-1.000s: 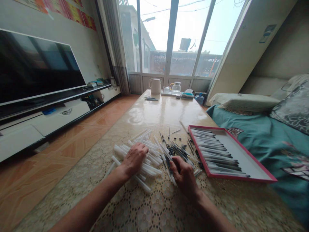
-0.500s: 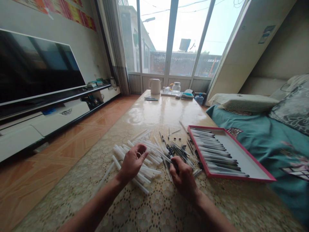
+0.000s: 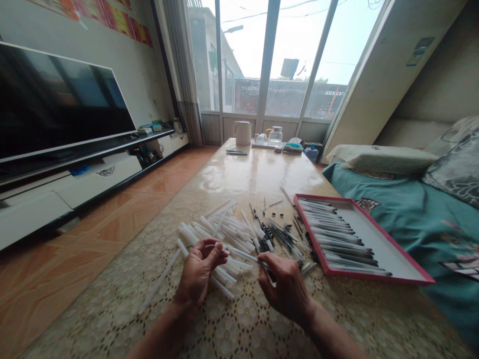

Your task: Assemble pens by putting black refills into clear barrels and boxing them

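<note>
Fingers [image 3: 205,244] of the left hand [image 3: 196,271] curl inward, thumb close to the fingertips; whether they grip anything is too small to tell. Just beyond these fingers, white tubes [image 3: 232,229] lie in a loose, criss-crossed pile on a counter [image 3: 247,174] with a flower pattern. Between the two hands, one slim pale tube [image 3: 242,254] slants, its left end near the left fingertips and its right end pinched between the thumb and fingers of the right hand [image 3: 290,284]. Far past the gap between the hands stand a pale kettle [image 3: 243,133] and, to its right, a clear glass jug [image 3: 276,136]. Just beyond the right fingers, thin dark rods [image 3: 283,235] are heaped, with a few small black pieces [image 3: 281,215] scattered farther on. Right of the right fingers sits a shallow pink-rimmed box [image 3: 377,234], white inside, with a row of pale, dark-ended sticks [image 3: 342,239] along its left side. Farthest right of the fingers, a teal cover [image 3: 392,194] drapes a seat beside the counter.
</note>
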`<move>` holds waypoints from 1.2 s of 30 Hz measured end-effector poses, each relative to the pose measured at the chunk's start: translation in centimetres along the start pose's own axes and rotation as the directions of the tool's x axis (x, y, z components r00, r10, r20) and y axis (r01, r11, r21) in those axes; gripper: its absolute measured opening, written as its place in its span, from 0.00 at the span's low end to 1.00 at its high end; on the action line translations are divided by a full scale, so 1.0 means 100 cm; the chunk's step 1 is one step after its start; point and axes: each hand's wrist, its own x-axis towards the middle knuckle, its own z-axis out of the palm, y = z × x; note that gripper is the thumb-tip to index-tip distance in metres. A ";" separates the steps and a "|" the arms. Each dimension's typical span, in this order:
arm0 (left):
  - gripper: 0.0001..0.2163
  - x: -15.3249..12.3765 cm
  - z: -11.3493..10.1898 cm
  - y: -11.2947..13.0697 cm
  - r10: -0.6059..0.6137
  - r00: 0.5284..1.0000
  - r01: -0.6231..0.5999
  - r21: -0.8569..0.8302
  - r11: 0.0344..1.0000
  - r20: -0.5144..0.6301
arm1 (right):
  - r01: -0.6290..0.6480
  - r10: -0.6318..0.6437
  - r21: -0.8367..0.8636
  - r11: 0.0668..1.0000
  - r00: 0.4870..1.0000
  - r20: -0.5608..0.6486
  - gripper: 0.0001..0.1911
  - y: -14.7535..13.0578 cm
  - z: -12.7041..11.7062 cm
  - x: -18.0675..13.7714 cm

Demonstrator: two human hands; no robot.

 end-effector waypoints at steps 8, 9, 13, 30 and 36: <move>0.14 -0.003 0.003 -0.002 0.020 0.999 -0.025 0.111 0.993 0.045 | 0.013 -0.013 -0.021 1.000 1.000 0.010 0.08 0.001 0.000 0.001; 0.14 -0.003 0.003 -0.002 0.028 0.999 -0.033 0.119 0.992 0.047 | 0.013 -0.013 -0.023 1.000 1.000 0.013 0.08 0.001 -0.001 0.001; 0.12 -0.003 0.005 -0.002 0.050 0.996 -0.061 0.157 0.986 0.073 | 0.016 -0.015 -0.035 0.999 0.999 0.032 0.08 0.000 -0.001 0.000; 0.14 -0.006 0.006 -0.010 0.005 0.965 -0.054 0.182 0.982 0.261 | 0.106 -0.087 -0.267 0.958 0.993 0.083 0.12 0.000 0.003 0.002; 0.13 -0.013 0.007 -0.009 0.073 0.972 -0.120 0.204 0.972 0.223 | -0.139 0.130 0.040 0.989 0.975 0.179 0.16 -0.002 0.002 0.004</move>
